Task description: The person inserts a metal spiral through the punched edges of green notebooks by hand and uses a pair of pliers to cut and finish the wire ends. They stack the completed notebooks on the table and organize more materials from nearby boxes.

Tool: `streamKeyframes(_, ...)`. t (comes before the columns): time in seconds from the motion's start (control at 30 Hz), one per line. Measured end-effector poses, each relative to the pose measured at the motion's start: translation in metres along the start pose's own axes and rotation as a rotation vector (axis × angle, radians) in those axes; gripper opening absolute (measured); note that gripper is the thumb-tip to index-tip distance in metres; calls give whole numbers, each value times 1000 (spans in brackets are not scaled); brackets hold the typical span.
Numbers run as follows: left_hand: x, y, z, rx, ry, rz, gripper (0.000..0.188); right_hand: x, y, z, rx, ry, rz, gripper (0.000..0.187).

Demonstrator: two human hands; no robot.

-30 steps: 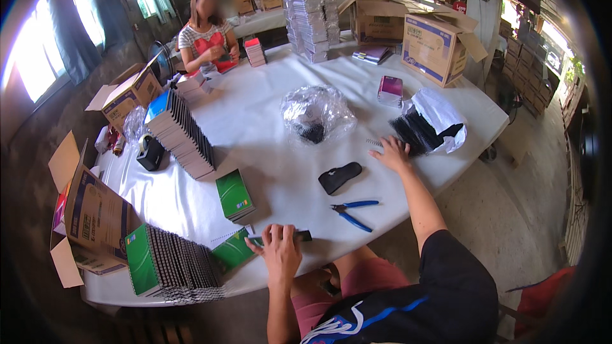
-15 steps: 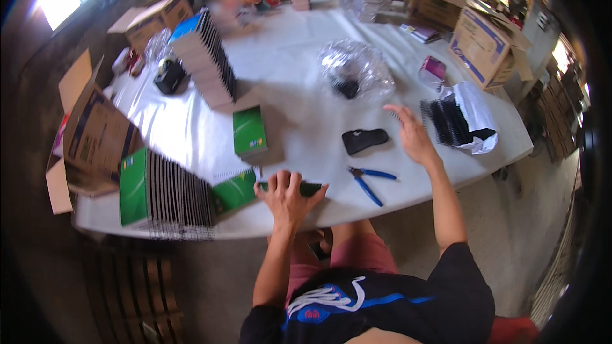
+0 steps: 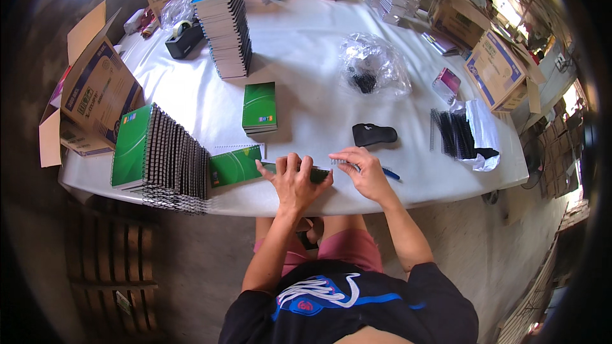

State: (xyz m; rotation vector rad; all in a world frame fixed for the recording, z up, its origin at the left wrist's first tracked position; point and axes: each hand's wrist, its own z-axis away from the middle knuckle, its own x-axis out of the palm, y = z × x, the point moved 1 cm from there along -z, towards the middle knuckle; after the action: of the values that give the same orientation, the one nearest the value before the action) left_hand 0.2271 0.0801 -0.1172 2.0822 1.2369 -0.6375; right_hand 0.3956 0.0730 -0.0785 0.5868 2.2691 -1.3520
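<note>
My left hand (image 3: 294, 181) is clasped over a green-covered notebook (image 3: 320, 175), pressing it to the table near the front edge. Much of that notebook is hidden under the fingers. Close to its right end, my right hand (image 3: 366, 175) pinches a thin dark spiral binding coil (image 3: 338, 162). Whether the coil touches the notebook I cannot tell. Another green notebook (image 3: 236, 167) lies flat to the left, with punched white pages showing behind it. Blue-handled pliers (image 3: 391, 173) are mostly covered by my right hand. Behind them rests a black pouch (image 3: 375, 134).
Spiral-bound green notebooks (image 3: 175, 159) stand in a row at left. A short green stack (image 3: 259, 108) and a tall notebook stack (image 3: 223, 32) are farther back. Black coils (image 3: 454, 132) lie at right, near a plastic bag (image 3: 373, 67) and open cartons (image 3: 500, 70). A person sits across.
My right hand has come left and nearer, from beside the bundle of coils to the notebook's right end, carrying the coil. It now covers most of the pliers. My left hand keeps its hold.
</note>
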Motion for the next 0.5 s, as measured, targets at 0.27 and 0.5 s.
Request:
streamKeyframes(0.27, -2, 0, -1, -10, -6, 9, 43, -5, -8, -5, -99, -77, -49, 26)
streamKeyframes(0.5, -1, 1, 2, 2, 12, 37, 41, -5, -4, -5, -111, -131, -68, 21)
